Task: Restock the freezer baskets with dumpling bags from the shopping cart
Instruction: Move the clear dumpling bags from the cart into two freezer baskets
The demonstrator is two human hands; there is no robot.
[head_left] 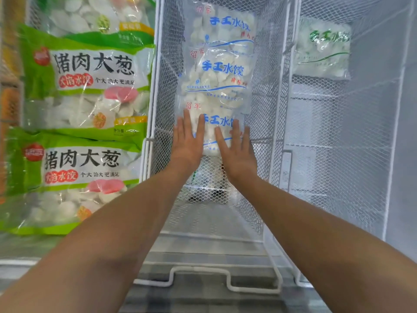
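Dumpling bag: clear, blue print; left hand, right hand fingers flat, pressing.

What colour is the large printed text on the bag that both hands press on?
Blue, on the clear bag under the left hand and right hand; head view.

The far half of the middle basket is taken up by overlapping clear bags; bare mesh floor is left open nearer the camera. The left basket is filled by green bags. The right basket is blocked only by one bag at its far end.
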